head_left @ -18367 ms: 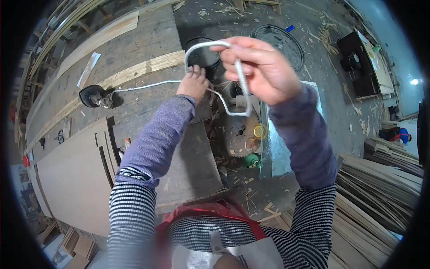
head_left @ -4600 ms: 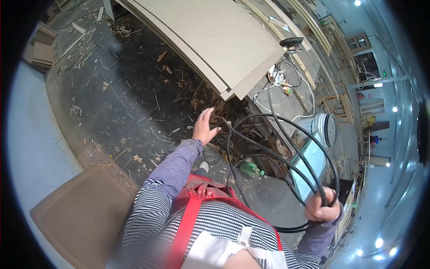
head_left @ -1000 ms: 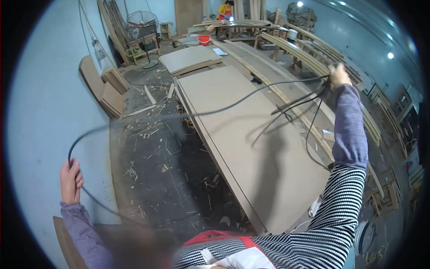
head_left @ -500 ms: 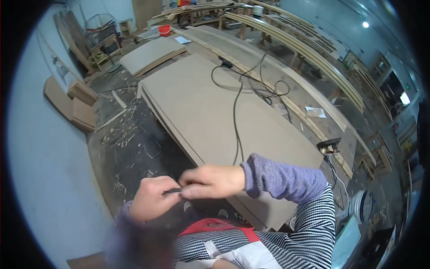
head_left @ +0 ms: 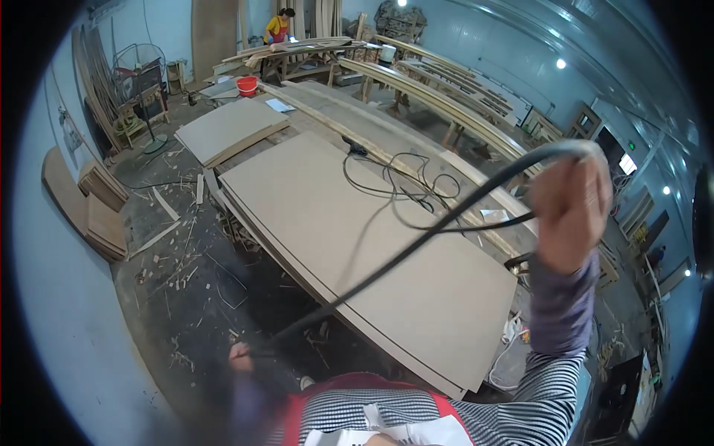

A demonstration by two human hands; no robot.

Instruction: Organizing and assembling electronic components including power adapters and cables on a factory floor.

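Observation:
A black cable (head_left: 416,249) runs diagonally in front of me, stretched between my hands. My right hand (head_left: 571,204), raised high on the right and smeared by motion, is closed round its upper part. Down at the lower left, my left hand (head_left: 240,358) is closed on the other end of this stretch; the forearm is blurred. From my right hand the cable loops back to loose coils (head_left: 428,182) lying over the far side of a large beige board (head_left: 372,275). A black plug-like block (head_left: 358,149) sits at the board's far edge.
Smaller beige boards (head_left: 230,128) lie beyond, near a red bucket (head_left: 247,86). Wood strips and shavings litter the floor (head_left: 186,253) at left. Long timbers (head_left: 446,111) rest on stands behind. A person (head_left: 278,28) works at the back. A standing fan (head_left: 141,67) is at far left.
My hands have moved apart from close together: the right swung up and right, the left down and left. The cable now stretches between them. The view has tilted up.

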